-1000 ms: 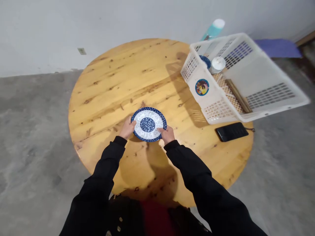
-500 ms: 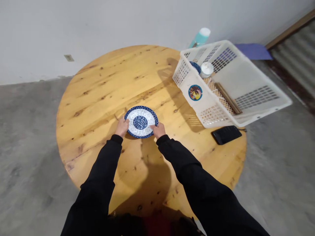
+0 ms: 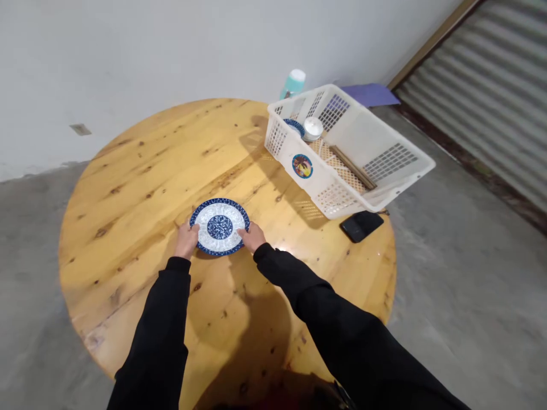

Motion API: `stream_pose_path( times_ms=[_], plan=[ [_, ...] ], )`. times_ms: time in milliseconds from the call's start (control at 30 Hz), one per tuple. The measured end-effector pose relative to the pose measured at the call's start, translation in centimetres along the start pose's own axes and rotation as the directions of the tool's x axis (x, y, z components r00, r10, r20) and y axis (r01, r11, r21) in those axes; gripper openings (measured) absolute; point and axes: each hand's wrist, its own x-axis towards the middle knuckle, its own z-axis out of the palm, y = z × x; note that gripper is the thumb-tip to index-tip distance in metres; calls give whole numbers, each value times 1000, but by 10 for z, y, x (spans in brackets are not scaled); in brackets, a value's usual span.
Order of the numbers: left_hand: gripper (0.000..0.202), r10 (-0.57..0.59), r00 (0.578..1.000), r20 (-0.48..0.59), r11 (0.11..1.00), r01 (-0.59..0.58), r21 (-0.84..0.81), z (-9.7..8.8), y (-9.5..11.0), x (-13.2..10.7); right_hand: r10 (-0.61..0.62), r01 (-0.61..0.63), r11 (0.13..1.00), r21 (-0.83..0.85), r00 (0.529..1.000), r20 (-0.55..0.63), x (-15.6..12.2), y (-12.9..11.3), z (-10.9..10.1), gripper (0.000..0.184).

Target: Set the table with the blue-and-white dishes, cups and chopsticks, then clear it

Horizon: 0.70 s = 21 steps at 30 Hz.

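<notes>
1. The left hand (image 3: 186, 241) and the right hand (image 3: 252, 237), both in black sleeves, hold a blue-and-white patterned round ceramic plate (image 3: 219, 226) just left of the frame's centre.
2. Each grip is closed on the plate's rim: the left takes the lower-left edge and the right the lower-right edge, thumbs on top. The fingers underneath are hidden.
3. The plate is face up and level over the round knotty pine worktop (image 3: 141, 171). A thin shadow under its near edge leaves it unclear whether it rests flat or sits a touch above the wood.
4. To handle it well, I judge that the two grips should stay opposite each other, with even pressure and the rim level. The glaze looks slick, so pinching only the lip could let it slide.
5. If it goes down on the wood, it would be safer to let the far edge meet first and draw the fingers out sideways, not to drop it.
6. In the upper right of the frame stands a white slotted plastic basket (image 3: 401, 185), well apart from the plate. It holds a small blue-rimmed bowl (image 3: 294, 126), a white round cup (image 3: 313, 128) and wooden chopsticks (image 3: 352, 167).
7. A black phone (image 3: 361, 225) lies just below the basket, near the worktop's right edge.
8. A teal bottle with a white cap (image 3: 293, 84) shows behind the basket.
</notes>
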Motion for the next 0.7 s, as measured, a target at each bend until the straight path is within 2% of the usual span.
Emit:
stream_pose_path(
  times_ms=[100, 167, 267, 400, 533, 700],
  plan=[
    [25, 48, 999, 7, 988, -49, 147, -8, 8, -9, -74, 73, 997, -36, 997, -29, -7, 3, -14, 32],
    [31, 69, 997, -42, 968, -57, 245, -11, 15, -17, -151, 148, 988, -40, 985, -86, -10, 8, -22, 43],
    [35, 53, 991, -121, 950, -12, 313, -12, 25, -27, -216, 212, 976, -55, 972, -93, -14, 9, -31, 46],
    [36, 30, 991, -133, 939, 18, 344, -13, 34, -30, -183, 174, 980, -94, 979, -86, -19, -4, -33, 41],
    [39, 66, 988, -143, 928, -8, 374, -13, 34, -23, -126, 109, 987, -121, 982, -142, -20, -20, -29, 33],
    [41, 118, 955, -271, 974, -58, 219, -14, 41, -14, -121, 126, 992, 14, 971, -205, -20, -31, -33, 25]
  ],
)
